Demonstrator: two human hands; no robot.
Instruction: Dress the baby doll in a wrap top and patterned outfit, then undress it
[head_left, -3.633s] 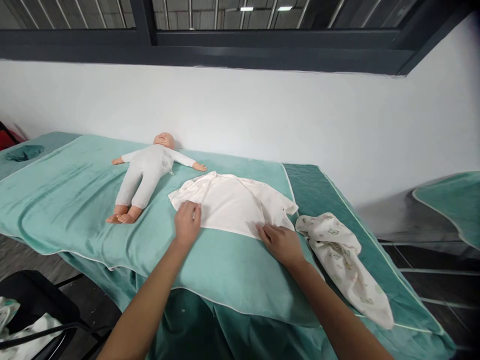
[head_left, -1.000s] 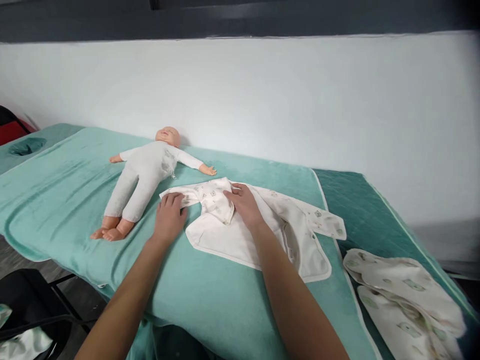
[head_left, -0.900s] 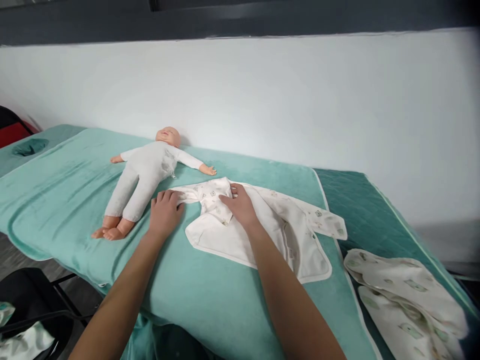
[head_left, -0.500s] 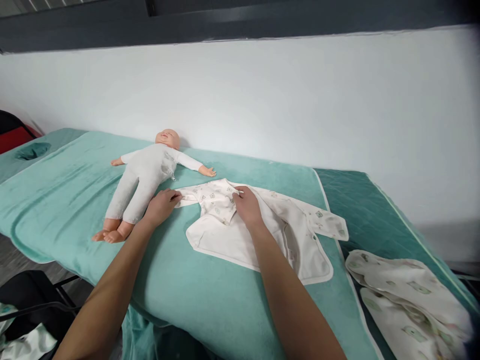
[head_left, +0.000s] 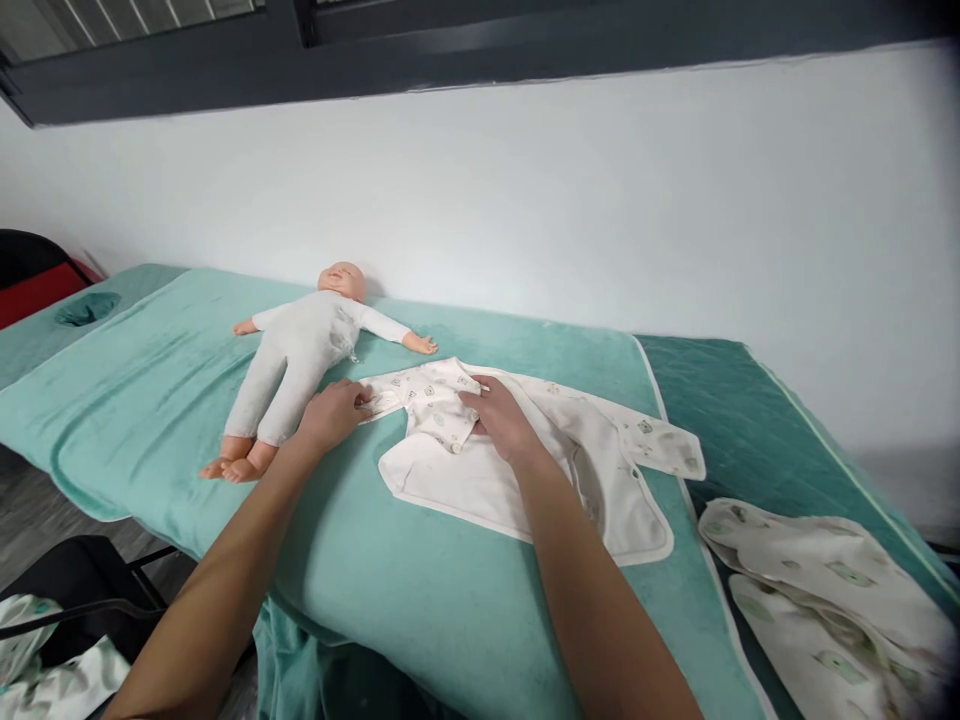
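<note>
I see through one head-worn camera only, looking forward and down across the green-covered table [head_left: 465, 600] toward the far white wall [head_left: 570, 200], close enough that my forearms fill the near edge.
</note>
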